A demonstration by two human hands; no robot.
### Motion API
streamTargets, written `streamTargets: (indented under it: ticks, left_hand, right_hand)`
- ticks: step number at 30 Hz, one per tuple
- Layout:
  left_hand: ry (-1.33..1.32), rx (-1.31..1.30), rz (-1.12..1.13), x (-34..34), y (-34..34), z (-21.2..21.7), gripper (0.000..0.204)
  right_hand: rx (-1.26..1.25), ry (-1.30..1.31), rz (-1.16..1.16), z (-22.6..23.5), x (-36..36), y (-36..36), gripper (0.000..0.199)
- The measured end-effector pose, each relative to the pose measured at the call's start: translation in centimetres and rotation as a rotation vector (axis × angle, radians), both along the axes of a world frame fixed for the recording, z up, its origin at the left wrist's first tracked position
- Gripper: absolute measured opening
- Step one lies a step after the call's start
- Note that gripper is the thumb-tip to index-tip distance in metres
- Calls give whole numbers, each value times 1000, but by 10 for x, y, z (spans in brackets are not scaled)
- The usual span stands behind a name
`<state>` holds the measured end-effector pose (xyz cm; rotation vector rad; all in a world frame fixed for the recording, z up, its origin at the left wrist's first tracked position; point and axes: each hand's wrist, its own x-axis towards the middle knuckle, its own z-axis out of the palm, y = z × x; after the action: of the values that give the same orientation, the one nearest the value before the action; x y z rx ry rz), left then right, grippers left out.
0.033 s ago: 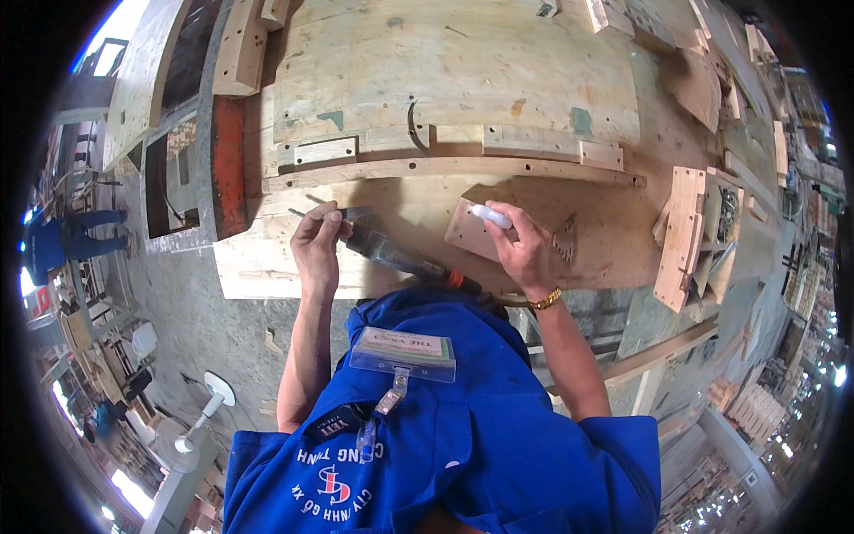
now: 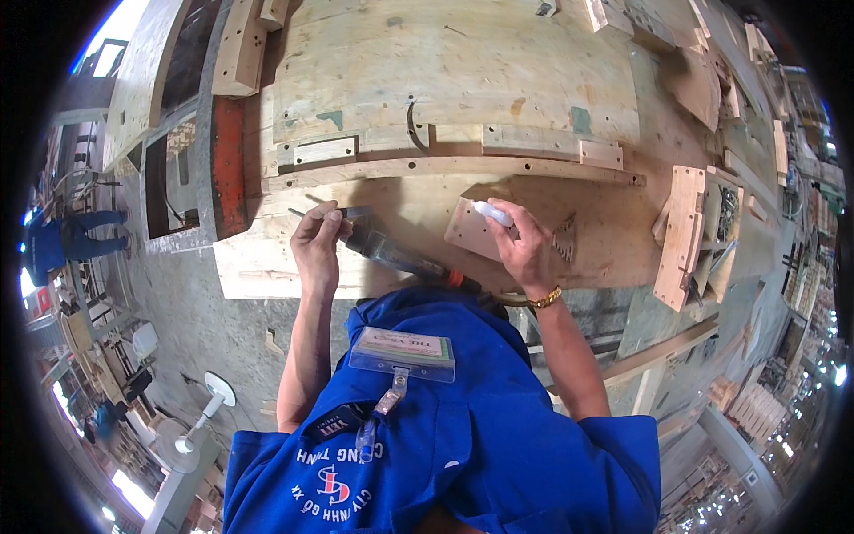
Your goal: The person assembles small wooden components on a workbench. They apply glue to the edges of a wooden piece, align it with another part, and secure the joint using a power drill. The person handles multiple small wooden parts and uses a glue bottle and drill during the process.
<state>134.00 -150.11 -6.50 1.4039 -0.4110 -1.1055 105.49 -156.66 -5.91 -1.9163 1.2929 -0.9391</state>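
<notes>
My left hand point(image 2: 318, 242) pinches a thin dark rod point(image 2: 299, 214) against the front of a large curved plywood form point(image 2: 463, 71). Right beside that hand a dark power tool point(image 2: 391, 254) with an orange end point(image 2: 455, 279) lies slanted toward my body. My right hand point(image 2: 527, 247), with a gold watch at the wrist, grips a white marker-like stick point(image 2: 492, 213). Its tip sits over a small plywood piece point(image 2: 464, 230) lying on the board. A clear badge holder point(image 2: 402, 353) hangs on my blue work shirt.
A slotted wooden block point(image 2: 681, 236) stands at the right of the board, and a red steel upright point(image 2: 227, 165) at the left. Another person in blue point(image 2: 67, 240) stands far left. A white pedestal fan point(image 2: 200, 427) is on the concrete floor, with wood stacks at lower right.
</notes>
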Motion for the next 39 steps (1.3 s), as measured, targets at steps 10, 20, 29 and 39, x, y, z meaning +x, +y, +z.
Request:
streamTargets:
  ticks: [10, 20, 29, 39]
  left_hand:
    - [65, -58, 8, -5, -3, 3, 12]
    - [245, -94, -244, -55, -30, 43, 11]
    - [-318, -503, -693, -92, -53, 107, 21]
    - [-321, -439, -878, -73, -59, 130, 13]
  right_hand:
    - [-92, 68, 67, 1, -5, 5, 25]
    - [934, -1267, -215, 27, 7, 1, 19]
    - [1006, -1459, 176, 66, 36, 20, 24]
    - [798, -825, 499, 80, 19, 4, 24]
